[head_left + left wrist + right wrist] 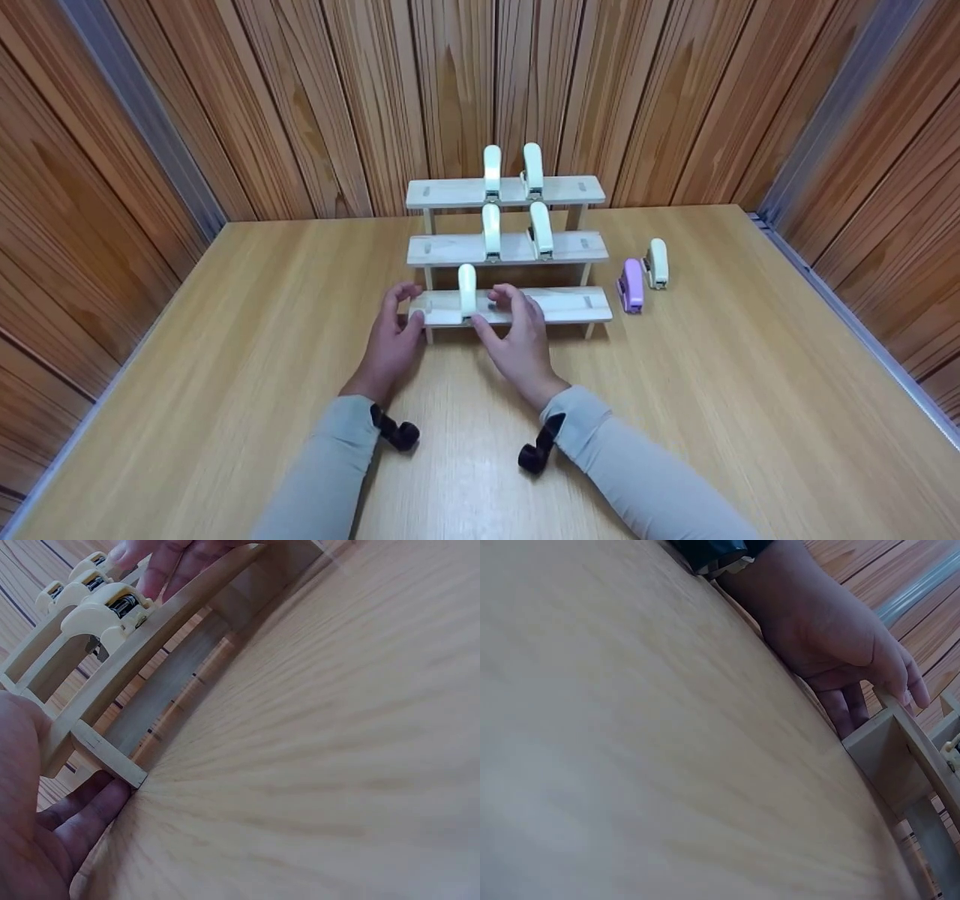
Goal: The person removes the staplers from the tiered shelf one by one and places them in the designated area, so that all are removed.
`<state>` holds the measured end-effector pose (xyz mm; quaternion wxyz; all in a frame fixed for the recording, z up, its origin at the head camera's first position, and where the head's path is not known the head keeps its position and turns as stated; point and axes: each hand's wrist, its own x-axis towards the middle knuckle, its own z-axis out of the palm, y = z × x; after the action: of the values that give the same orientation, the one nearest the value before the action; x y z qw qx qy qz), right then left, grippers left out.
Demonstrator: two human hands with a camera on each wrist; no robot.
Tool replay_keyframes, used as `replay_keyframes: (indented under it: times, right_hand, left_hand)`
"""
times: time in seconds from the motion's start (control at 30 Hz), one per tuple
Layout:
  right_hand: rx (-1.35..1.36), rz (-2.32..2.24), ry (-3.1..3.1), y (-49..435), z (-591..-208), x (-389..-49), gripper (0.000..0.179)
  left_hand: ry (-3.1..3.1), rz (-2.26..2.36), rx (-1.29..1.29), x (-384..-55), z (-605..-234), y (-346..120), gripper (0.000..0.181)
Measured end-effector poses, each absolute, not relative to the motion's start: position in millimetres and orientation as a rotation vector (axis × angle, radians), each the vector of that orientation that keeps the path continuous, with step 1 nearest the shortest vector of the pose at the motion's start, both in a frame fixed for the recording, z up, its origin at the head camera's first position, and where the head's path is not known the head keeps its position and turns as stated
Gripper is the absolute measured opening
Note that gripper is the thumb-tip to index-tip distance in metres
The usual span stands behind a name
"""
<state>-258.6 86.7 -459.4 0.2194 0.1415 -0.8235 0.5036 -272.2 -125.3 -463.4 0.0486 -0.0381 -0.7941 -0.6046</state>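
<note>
A three-tier wooden display rack (570, 304) stands on the table. My left hand (390, 334) grips the left end of its lowest shelf, with the thumb at the front edge and fingers by the leg (112, 754). A pale whitish-green stapler (467, 291) stands on that shelf, left of its middle. Right beside it is my right hand (521, 349), thumb tip near the stapler's base and fingers loosely bent over the shelf. Two pale staplers, left (491, 231) and right (541, 231), are on the middle shelf. The top shelf carries two more, left (492, 172) and right (532, 171).
On the table (712, 390) to the right of the rack are a purple stapler (631, 286) and a pale stapler (658, 264). Wood-panelled walls (360, 112) rise behind and at both sides. A metal strip (862, 337) runs along the table's right edge.
</note>
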Motion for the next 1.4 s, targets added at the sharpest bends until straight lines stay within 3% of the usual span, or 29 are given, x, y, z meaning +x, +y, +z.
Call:
replay_keyframes:
  times: [1.4]
  right_hand:
    - [0.404,1.124,-2.377,66,-461,-260,0.057]
  left_hand:
    - [-2.425,-1.823,-0.134,-273,-463,-125,0.048]
